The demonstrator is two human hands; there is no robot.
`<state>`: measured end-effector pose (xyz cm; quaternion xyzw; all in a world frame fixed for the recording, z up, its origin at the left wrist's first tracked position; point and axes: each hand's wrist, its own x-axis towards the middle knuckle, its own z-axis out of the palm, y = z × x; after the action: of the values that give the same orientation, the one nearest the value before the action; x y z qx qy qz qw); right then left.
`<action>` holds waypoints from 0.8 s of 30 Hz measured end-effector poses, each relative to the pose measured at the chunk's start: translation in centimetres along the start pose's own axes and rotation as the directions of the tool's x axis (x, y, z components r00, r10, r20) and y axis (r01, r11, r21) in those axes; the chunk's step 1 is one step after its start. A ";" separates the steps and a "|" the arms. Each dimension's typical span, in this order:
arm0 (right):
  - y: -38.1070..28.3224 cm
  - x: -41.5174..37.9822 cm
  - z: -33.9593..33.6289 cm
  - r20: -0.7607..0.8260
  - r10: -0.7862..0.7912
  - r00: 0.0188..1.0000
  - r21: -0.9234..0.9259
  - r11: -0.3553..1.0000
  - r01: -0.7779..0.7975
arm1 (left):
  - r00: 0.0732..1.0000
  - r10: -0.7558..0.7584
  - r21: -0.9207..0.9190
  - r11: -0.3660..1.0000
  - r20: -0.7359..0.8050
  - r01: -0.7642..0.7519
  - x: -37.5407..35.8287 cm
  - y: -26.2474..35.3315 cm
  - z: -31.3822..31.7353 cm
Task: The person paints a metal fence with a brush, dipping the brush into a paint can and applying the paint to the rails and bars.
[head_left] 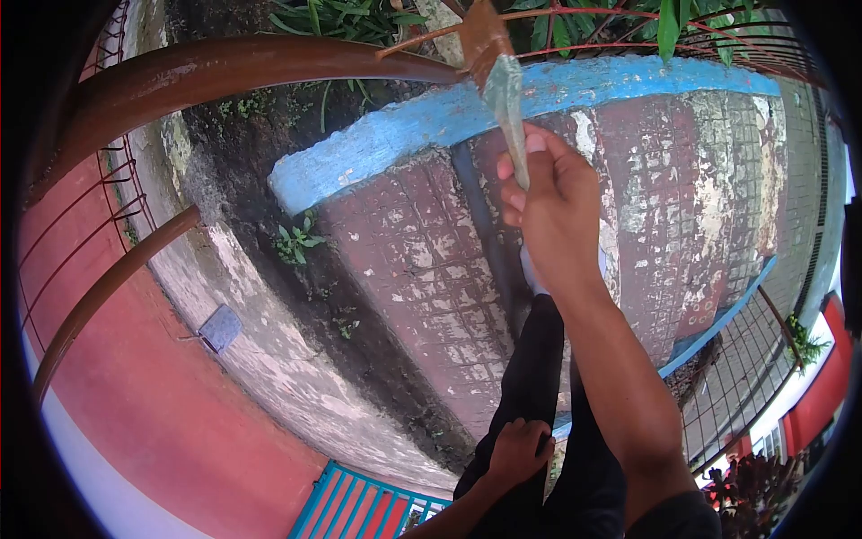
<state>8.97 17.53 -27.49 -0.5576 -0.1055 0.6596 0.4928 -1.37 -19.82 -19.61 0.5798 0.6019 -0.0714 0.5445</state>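
Note:
A flat paintbrush (505, 85) with a grey-green body and a brown-coated end is pinched in my right hand (558, 202). My arm is stretched forward, and the brush's brown end overlaps the tip of a thick brown metal rail (260, 65). My left hand (521, 451) lies low against my dark trousers (530, 377), its fingers curled in; a small dark patch shows between thumb and fingers, and I cannot tell what it is.
Below me are worn maroon paving tiles (422, 251) edged by a blue-painted kerb (395, 130). Green plants (350, 18) grow beyond it. On the left stand a pink wall (171, 359), a grey block (220, 329) and a second brown rail (112, 278). A teal grille (346, 503) sits at the bottom.

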 end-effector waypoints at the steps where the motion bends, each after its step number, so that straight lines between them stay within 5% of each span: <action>1: -0.3 0.3 -0.1 -0.087 -0.023 0.996 0.033 0.999 0.026 | 1.000 -0.007 0.003 1.000 0.010 0.007 0.0 0.1 -0.1; 5: -1.3 3.2 -0.4 -0.117 -0.082 0.990 0.000 0.997 0.083 | 0.999 -0.024 0.021 1.000 0.036 0.023 0.1 0.2 -0.1; 7: -0.4 4.9 -0.3 -0.078 -0.293 0.953 -0.353 0.902 0.248 | 0.999 -0.024 0.005 1.000 0.027 0.023 0.2 0.3 -0.1; 10: 0.5 5.2 0.5 -0.025 -0.352 0.936 -0.520 0.804 0.289 | 1.000 -0.005 0.020 1.000 0.027 0.004 0.2 0.3 0.0; 17: 1.0 1.9 -0.9 0.009 -0.240 0.971 -0.430 0.875 0.220 | 1.000 -0.012 0.016 1.000 0.014 0.012 0.4 0.6 -0.1; 24: 1.1 4.6 -0.1 -0.048 -0.398 0.916 -0.501 0.803 0.322 | 1.000 -0.020 0.005 1.000 0.017 0.019 0.4 0.5 0.0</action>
<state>8.97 20.46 -31.16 -0.6803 -0.3332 0.4622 0.4609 -0.87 -19.36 -19.61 0.5746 0.6026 -0.0831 0.5476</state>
